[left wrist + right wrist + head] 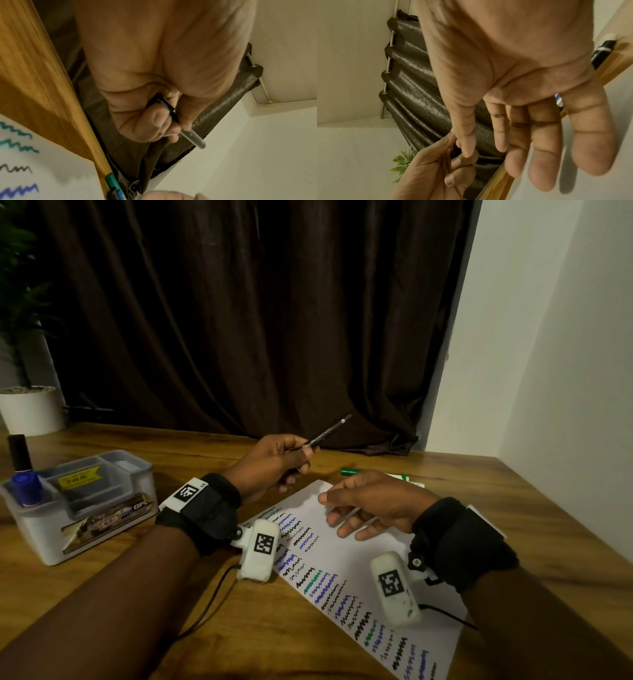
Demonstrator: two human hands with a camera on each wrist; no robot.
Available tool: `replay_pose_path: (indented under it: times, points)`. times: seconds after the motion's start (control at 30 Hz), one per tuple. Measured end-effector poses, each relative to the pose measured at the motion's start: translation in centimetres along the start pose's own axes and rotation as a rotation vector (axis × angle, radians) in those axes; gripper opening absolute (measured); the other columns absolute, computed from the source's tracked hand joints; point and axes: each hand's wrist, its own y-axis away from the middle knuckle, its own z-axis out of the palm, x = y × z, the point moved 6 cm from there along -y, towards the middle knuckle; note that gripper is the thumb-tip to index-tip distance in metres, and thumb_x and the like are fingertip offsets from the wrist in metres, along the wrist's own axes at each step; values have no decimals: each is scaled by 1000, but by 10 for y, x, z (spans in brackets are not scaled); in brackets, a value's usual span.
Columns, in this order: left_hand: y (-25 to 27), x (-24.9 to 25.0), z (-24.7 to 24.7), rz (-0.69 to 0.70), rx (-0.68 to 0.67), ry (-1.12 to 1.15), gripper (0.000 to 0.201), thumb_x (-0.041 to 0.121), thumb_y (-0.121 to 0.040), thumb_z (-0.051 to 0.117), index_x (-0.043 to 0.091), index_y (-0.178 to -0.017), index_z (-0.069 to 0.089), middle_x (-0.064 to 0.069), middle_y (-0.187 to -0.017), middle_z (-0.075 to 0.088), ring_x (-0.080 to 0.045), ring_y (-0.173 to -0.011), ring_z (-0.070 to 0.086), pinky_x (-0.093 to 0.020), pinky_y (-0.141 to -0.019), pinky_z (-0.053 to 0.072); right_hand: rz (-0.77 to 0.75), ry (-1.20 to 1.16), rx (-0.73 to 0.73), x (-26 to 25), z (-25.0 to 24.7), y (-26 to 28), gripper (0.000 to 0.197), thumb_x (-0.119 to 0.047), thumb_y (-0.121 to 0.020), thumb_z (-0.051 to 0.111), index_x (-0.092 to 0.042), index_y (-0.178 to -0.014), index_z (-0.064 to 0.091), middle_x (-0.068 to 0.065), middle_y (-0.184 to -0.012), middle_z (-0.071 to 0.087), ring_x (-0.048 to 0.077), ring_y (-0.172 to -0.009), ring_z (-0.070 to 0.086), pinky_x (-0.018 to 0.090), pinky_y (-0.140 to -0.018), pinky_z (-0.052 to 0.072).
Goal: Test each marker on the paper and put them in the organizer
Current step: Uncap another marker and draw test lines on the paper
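Observation:
My left hand (pixel 274 460) holds a thin black pen (pixel 329 432) in the air above the table's far edge, its free end slanting up to the right. In the left wrist view, fingers and thumb curl round the pen (pixel 193 138), whose clear end sticks out. My right hand (pixel 370 505) hovers palm down with straight fingers over the white paper (pixel 346 553), which carries rows of green, blue and black squiggles. It holds nothing, as the right wrist view shows (pixel 530 135). A grey organizer (pixel 82 501) stands at the left with a blue-capped marker (pixel 25 484) in it.
A green marker (pixel 349 471) lies on the wooden table (pixel 212 628) just beyond the paper, with another pen mostly hidden behind my right hand. A black-capped bottle (pixel 20 451) stands behind the organizer. A white plant pot (pixel 30 409) sits far left; dark curtain behind, white wall right.

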Motion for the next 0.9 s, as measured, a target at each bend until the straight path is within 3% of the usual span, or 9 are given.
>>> replay_pose_path:
  times: [0.13, 0.37, 0.5, 0.63, 0.77, 0.9]
  points:
    - [4, 9, -2, 9, 60, 20, 24, 19, -98, 60, 0, -113, 60, -12, -83, 72, -12, -47, 49, -21, -39, 40, 35, 2, -4, 1, 1, -1, 47, -46, -91, 75, -10, -120, 70, 1, -92, 79, 17, -82, 72, 29, -72, 55]
    - [24, 25, -28, 33, 220, -35, 17, 19, -94, 67, 7, -105, 67, -9, -83, 72, -13, -52, 54, -23, -41, 43, 41, 3, -15, -1, 3, 2, 48, -44, -92, 75, -6, -121, 70, 3, -93, 79, 17, -82, 70, 29, -73, 53]
    - [54, 34, -57, 38, 294, -70, 28, 20, -91, 70, 5, -113, 59, -16, -85, 74, -19, -51, 55, -26, -41, 43, 37, 1, -41, 1, 3, 4, 38, -44, -91, 76, -12, -112, 72, 3, -94, 79, 17, -82, 70, 27, -71, 52]
    - [100, 53, -98, 21, 371, -222, 28, 19, -89, 72, 4, -108, 58, -19, -83, 74, -22, -52, 58, -27, -42, 45, 37, -24, -19, 7, -3, 5, 38, -43, -92, 76, -11, -112, 73, 4, -93, 79, 17, -82, 69, 27, -69, 52]
    - [156, 95, -162, 60, 503, -320, 37, 28, -89, 72, -6, -101, 61, -11, -67, 66, -19, -51, 56, -27, -42, 45, 34, -13, -29, 6, 0, 4, 41, -42, -91, 77, -7, -112, 73, 4, -85, 76, 13, -70, 65, 27, -68, 51]
    - [194, 129, -220, 76, 634, -398, 49, 36, -90, 68, -12, -97, 58, -2, -60, 54, -17, -53, 50, -27, -44, 43, 18, -29, -19, 9, -1, -2, 40, -41, -89, 78, -7, -110, 75, 7, -87, 78, 16, -74, 66, 30, -69, 52]
